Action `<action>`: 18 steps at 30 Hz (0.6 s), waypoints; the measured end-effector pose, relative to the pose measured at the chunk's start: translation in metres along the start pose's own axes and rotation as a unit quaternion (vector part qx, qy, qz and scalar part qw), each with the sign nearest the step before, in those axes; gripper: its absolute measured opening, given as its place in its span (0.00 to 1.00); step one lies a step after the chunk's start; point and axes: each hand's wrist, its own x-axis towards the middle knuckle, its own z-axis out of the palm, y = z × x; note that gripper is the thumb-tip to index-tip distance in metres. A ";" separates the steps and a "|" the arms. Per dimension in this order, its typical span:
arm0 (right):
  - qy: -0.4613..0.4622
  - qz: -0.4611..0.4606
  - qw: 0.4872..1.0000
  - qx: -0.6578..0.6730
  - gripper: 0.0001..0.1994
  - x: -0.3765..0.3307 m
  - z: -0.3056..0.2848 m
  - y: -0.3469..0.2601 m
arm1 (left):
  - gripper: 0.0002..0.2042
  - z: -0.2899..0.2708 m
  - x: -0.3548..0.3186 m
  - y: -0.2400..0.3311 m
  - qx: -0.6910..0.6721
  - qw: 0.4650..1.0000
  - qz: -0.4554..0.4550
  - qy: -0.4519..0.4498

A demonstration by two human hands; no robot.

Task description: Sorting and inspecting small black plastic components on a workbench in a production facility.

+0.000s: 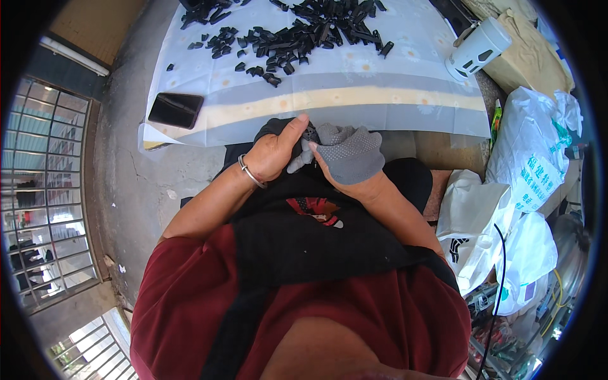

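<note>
Both your grips close on a small black piece point(309, 133) before the surface point(405, 96): it lies right of your left hand point(272, 152), left of your gloved right hand point(351, 152); its long axis is hidden.

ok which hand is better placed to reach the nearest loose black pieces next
Left, probably: the nearest black pieces lie almost straight ahead of the left hand, while the right hand sits farther to the right. Both hands are close together, so the advantage looks slight.
</note>
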 end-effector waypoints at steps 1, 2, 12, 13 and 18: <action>0.021 -0.009 1.000 -0.008 0.11 -0.001 -0.002 -0.002 | 0.26 0.003 -0.001 0.000 0.000 1.000 0.001 0.000; 0.041 -0.018 0.999 -0.017 0.12 -0.001 -0.003 -0.004 | 0.27 0.009 -0.001 0.000 -0.105 0.994 -0.007 0.002; 0.045 -0.034 0.998 -0.013 0.09 -0.001 -0.005 -0.007 | 0.31 -0.001 -0.018 -0.002 0.255 0.966 0.009 0.033; 0.041 -0.045 0.998 -0.015 0.09 -0.001 -0.004 -0.007 | 0.31 -0.001 -0.018 -0.001 0.254 0.966 0.010 0.034; 0.005 -0.057 0.998 -0.034 0.10 -0.003 -0.011 -0.013 | 0.28 0.016 -0.022 0.010 -0.226 0.971 -0.065 0.034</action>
